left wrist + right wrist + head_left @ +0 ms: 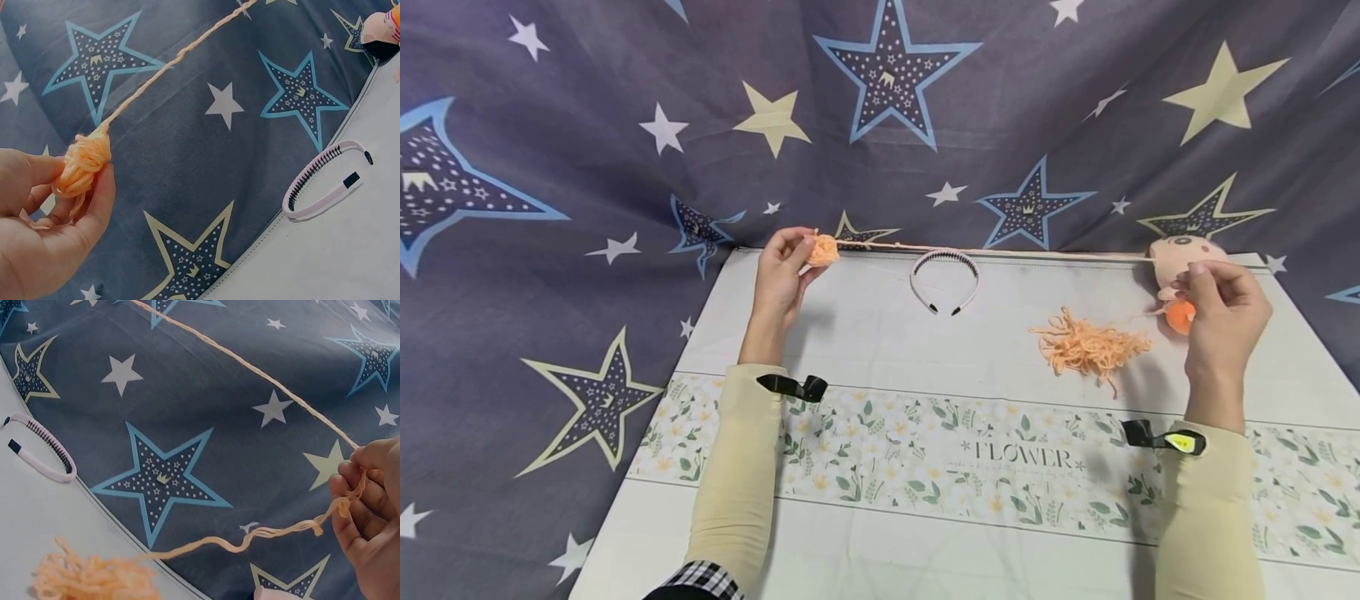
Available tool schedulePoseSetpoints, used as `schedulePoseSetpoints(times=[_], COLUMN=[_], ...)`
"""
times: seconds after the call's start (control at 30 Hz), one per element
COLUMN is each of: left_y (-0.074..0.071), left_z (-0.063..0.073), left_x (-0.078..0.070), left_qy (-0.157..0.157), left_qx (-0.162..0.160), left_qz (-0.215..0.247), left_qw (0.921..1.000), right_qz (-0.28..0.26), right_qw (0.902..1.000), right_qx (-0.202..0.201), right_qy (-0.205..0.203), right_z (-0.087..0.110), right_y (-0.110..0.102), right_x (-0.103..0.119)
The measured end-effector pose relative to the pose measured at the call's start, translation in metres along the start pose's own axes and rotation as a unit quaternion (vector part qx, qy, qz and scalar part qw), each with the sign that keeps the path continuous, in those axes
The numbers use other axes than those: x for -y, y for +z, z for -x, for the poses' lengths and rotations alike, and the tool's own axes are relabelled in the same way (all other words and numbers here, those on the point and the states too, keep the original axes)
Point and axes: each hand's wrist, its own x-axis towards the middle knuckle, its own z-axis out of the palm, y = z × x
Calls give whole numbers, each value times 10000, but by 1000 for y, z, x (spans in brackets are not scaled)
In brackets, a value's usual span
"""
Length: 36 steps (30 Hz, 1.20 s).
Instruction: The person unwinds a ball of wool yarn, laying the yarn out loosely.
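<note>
My left hand (778, 275) pinches a small wound ball of peach-orange yarn (824, 251) between thumb and fingers. From it a yarn strand (250, 367), twisted with a few small knots, runs taut across to my right hand (1228, 321). There the thumb and forefinger pinch the strand, and its continuation passes over the curled fingers. That slack length droops down to a loose, tangled yarn pile (1092, 346) on the table, left of the right hand. Both hands are raised above the table, wide apart.
A pale pink headband (322, 204) with dark inner teeth lies near the table's back edge, between the hands. Behind the right hand sits a pink plush toy (1180, 257) with an orange round part (1180, 317). A star-patterned curtain (880, 183) hangs behind the table.
</note>
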Motion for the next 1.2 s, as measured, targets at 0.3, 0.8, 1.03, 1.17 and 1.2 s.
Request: schedulePoseSetpoints(times=[0.3, 0.8, 1.03, 1.17, 1.2], left_y=[-2, -10, -14, -15, -15], left_z=[-1, -3, -3, -3, -3], left_x=[2, 1, -3, -5, -5], left_qy=[27, 127, 141, 136, 141], left_qx=[-103, -337, -409, -447, -455], left_qz=[132, 205, 265, 240, 252], left_qw=[9999, 9991, 9987, 9986, 9985], right_qz=[149, 468, 492, 408, 358], right_qw=[9994, 9938, 9901, 9868, 9857], right_qx=[-307, -994, -1303, -1542, -1612], right_qy=[26, 177, 143, 268, 326], right_z=[-2, -10, -15, -15, -16], right_y=[-17, -50, -64, -71, -73], right_x=[-1, 3, 5, 7, 8])
